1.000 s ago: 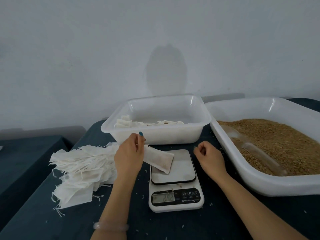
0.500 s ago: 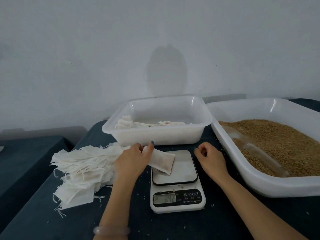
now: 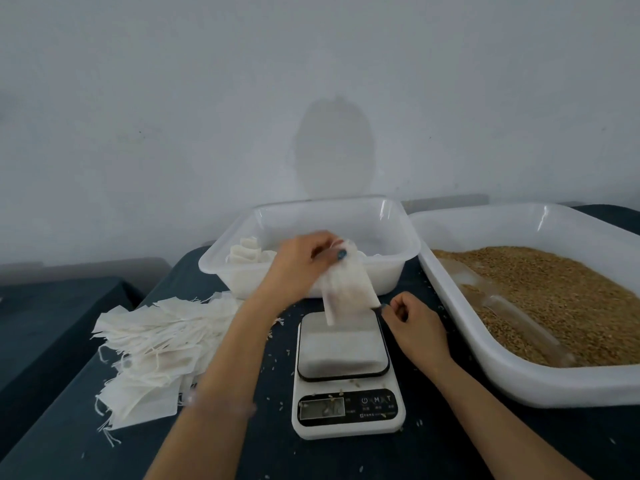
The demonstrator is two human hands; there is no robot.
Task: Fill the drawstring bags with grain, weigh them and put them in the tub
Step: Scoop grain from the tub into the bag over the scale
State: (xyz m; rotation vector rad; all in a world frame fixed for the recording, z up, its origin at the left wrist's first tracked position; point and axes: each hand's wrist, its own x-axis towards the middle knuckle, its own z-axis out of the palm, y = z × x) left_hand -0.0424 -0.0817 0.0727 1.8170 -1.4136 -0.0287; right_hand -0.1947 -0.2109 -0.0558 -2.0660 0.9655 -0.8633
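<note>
Left hand: Your left hand (image 3: 304, 263) pinches the filled bag (image 3: 348, 292) at its gathered top, fingers and thumb curled round the neck.
Right hand: Your right hand (image 3: 414, 325) rests on the worktop (image 3: 242, 452) just beside the scale (image 3: 346, 375), fingers curled in, with nothing visible in them.
Bag position: It hangs from your hands' grip in front of the tub (image 3: 391, 278), its low corner over the far edge of the scale's platform. Blur hides whether it touches.
Step, as I judge it: Weighing looks done, and the bag is on its way to the tub.
Handling: Expect it to be soft and slack, with the grain slumped to the bottom as a small, shifting weight. Thin cloth will not slip, but a loose neck could spill, so take it at the drawn top or cup it from below.
Tub: The finished bags (image 3: 247, 254) lie at its left end.
Scale: The display is too blurred to read.
Empty bags (image 3: 156, 341): These are fanned in a loose pile to your left, with their strings trailing.
Grain tray (image 3: 519, 386): It stands to your right, with the grain (image 3: 554, 292) heaped inside and a clear scoop (image 3: 512, 317) lying on it.
Surface: The worktop has a dark cloth cover, dotted with stray grains round the scale.
Room: A plain pale wall (image 3: 311, 81) stands close behind, and a second dark surface (image 3: 52, 323) stands apart on the left.
</note>
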